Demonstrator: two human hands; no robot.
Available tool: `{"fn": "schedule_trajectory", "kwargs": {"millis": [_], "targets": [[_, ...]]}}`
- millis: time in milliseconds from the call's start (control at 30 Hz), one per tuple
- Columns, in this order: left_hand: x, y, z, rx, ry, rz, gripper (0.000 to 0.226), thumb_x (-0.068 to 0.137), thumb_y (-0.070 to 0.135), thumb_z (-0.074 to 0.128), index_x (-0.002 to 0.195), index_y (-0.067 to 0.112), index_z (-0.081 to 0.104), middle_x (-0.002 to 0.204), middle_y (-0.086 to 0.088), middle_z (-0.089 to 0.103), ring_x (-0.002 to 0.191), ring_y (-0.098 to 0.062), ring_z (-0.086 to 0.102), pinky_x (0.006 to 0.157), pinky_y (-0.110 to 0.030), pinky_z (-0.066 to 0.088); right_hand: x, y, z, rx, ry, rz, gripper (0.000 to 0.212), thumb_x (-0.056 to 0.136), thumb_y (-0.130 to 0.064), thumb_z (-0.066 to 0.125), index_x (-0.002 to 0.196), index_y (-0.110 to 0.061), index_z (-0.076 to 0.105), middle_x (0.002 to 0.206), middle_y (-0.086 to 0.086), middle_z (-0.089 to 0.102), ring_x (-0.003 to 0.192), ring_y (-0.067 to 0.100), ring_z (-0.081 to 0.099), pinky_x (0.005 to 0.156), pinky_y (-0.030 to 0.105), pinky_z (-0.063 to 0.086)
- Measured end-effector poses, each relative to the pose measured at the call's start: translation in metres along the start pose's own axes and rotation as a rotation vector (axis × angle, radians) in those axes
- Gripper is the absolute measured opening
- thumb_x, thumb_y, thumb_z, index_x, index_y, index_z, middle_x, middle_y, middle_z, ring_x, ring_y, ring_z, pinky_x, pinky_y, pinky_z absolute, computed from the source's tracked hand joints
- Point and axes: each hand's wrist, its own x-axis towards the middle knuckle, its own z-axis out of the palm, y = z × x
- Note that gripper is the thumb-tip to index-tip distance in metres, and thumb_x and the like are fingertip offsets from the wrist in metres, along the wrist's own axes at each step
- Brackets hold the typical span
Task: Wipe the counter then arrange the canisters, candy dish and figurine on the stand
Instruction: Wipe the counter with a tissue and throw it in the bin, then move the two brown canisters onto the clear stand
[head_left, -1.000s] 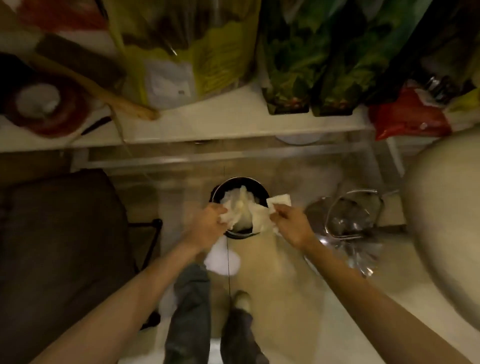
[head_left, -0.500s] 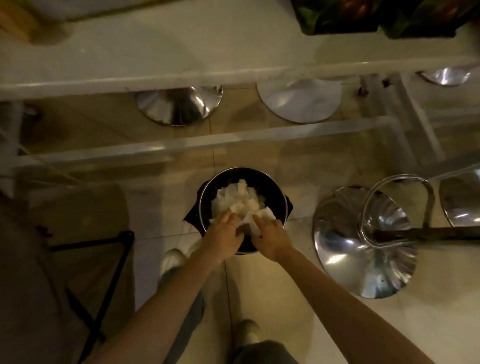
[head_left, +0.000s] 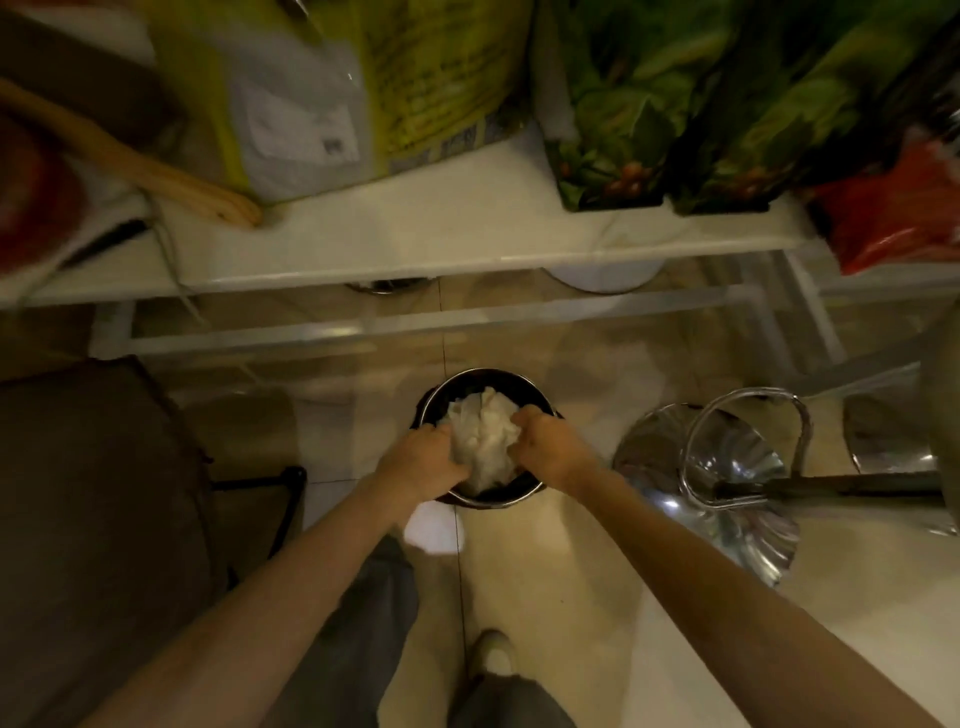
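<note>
A wad of crumpled white paper towels (head_left: 480, 439) fills a small round black bin with a metal rim (head_left: 498, 378) on the tiled floor under the counter. My left hand (head_left: 421, 462) presses on the wad from the left and my right hand (head_left: 550, 447) from the right, fingers curled into the paper. The white counter (head_left: 415, 234) runs across the top of the view. No canisters, candy dish or figurine can be made out.
On the counter stand a yellow-green bag (head_left: 332, 93), green leaf-print bags (head_left: 675, 104), a red packet (head_left: 893, 208) and a wooden handle (head_left: 130, 156). A chrome stool base (head_left: 727, 478) stands right of the bin, a dark seat (head_left: 93, 519) to the left.
Both hands went from holding loose paper above the bin to pushing it down into the bin. The camera dipped toward the floor, then rose to show the counter again.
</note>
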Motion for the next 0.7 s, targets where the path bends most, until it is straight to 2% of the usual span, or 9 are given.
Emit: {"fn": "schedule_trajectory", "kwargs": {"millis": [67,167,233,300,367,467,567,700], "targets": [[-0.033,0.015,-0.02,0.012,0.007,0.008,0.052,0.082,0.031,0.057,0.126,0.007,0.045,0.12,-0.015,0.058,0.108,-0.03,0.056,0.092,-0.041,0.049,-0.028,-0.017,-0.022,-0.028,0.011,-0.06,0.041,0.085,-0.018,0.053,0.125,-0.009,0.047,0.113,0.015,0.064,0.1,0.029,0.06,0.081,0.033,0.045],[-0.087,0.038,-0.052,0.055,0.026,0.029,0.042,0.082,0.034,0.056,0.115,0.008,0.054,0.112,-0.012,0.063,0.099,-0.026,0.06,0.085,-0.037,0.052,-0.081,-0.045,-0.057,-0.046,0.016,-0.125,0.041,0.084,-0.018,0.055,0.124,-0.01,0.049,0.112,0.017,0.064,0.101,0.032,0.06,0.087,0.041,0.05],[-0.126,0.055,-0.076,0.13,0.071,0.045,0.04,0.083,0.036,0.053,0.113,0.011,0.056,0.114,-0.01,0.064,0.1,-0.024,0.06,0.083,-0.032,0.051,-0.118,-0.063,-0.081,-0.071,0.02,-0.179,0.04,0.084,-0.018,0.055,0.123,-0.01,0.051,0.113,0.02,0.064,0.103,0.034,0.06,0.089,0.046,0.05],[-0.166,0.074,-0.098,0.183,0.135,0.056,0.038,0.084,0.034,0.052,0.118,0.016,0.055,0.119,-0.009,0.063,0.106,-0.024,0.059,0.087,-0.036,0.051,-0.156,-0.079,-0.104,-0.084,0.023,-0.214,0.038,0.084,-0.021,0.057,0.121,-0.011,0.053,0.112,0.017,0.064,0.102,0.033,0.061,0.088,0.047,0.051],[-0.207,0.096,-0.122,0.271,0.193,0.05,0.042,0.087,0.034,0.049,0.125,0.018,0.049,0.127,-0.01,0.058,0.114,-0.027,0.055,0.091,-0.038,0.047,-0.192,-0.094,-0.127,-0.132,0.034,-0.25,0.036,0.083,-0.026,0.058,0.117,-0.014,0.053,0.111,0.014,0.064,0.101,0.031,0.061,0.086,0.047,0.052],[-0.261,0.12,-0.156,0.441,0.249,0.061,0.047,0.087,0.041,0.044,0.124,0.013,0.048,0.124,-0.014,0.056,0.112,-0.031,0.054,0.088,-0.039,0.047,-0.24,-0.12,-0.159,-0.256,0.045,-0.326,0.037,0.083,-0.031,0.057,0.115,-0.014,0.052,0.109,0.013,0.064,0.102,0.031,0.06,0.085,0.043,0.051],[-0.312,0.138,-0.193,0.547,0.379,0.066,0.046,0.087,0.039,0.044,0.125,0.012,0.046,0.125,-0.013,0.054,0.113,-0.031,0.053,0.089,-0.041,0.046,-0.279,-0.152,-0.191,-0.41,0.094,-0.421,0.036,0.083,-0.029,0.055,0.115,-0.01,0.053,0.121,0.012,0.061,0.105,0.032,0.058,0.082,0.039,0.049],[-0.37,0.155,-0.244,0.65,0.552,0.09,0.045,0.087,0.038,0.045,0.121,0.01,0.047,0.126,-0.012,0.053,0.116,-0.032,0.051,0.091,-0.042,0.044,-0.324,-0.197,-0.232,-0.606,0.158,-0.498,0.041,0.087,-0.028,0.051,0.125,-0.014,0.045,0.123,0.011,0.058,0.109,0.031,0.055,0.078,0.036,0.044]]}}
